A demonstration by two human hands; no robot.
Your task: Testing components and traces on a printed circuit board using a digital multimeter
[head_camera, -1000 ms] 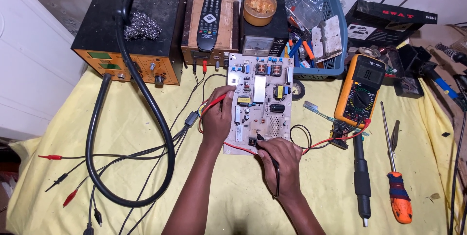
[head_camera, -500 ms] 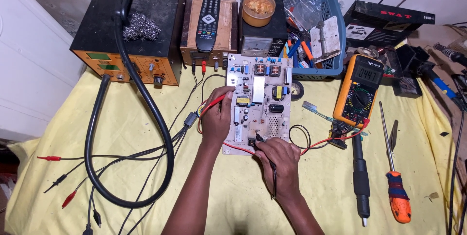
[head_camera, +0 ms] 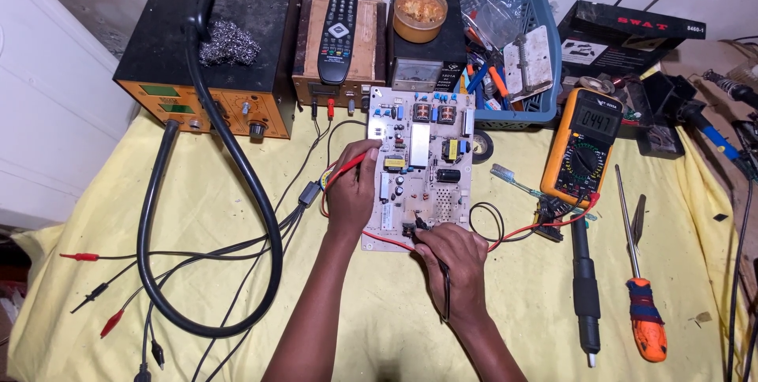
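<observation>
Circuit board (head_camera: 422, 165) lies flat on the yellow cloth (head_camera: 237, 192), mid-bench. Left hand (head_camera: 353, 192) rests on its left edge, fingers closed on a red probe (head_camera: 347, 170). Right hand (head_camera: 454, 259) at the near edge, fingers pinched on a black probe (head_camera: 444, 291) touching the board. Multimeter (head_camera: 583, 145) stands right; screwdriver (head_camera: 641, 287) lies beyond.

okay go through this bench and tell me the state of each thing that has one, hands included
left hand: holding red probe on the circuit board
right hand: holding black probe on the board's lower edge
multimeter: switched on, digits showing
screwdriver: lying flat, untouched
remote control: lying on wooden box
amber tub: open, no lid
</observation>
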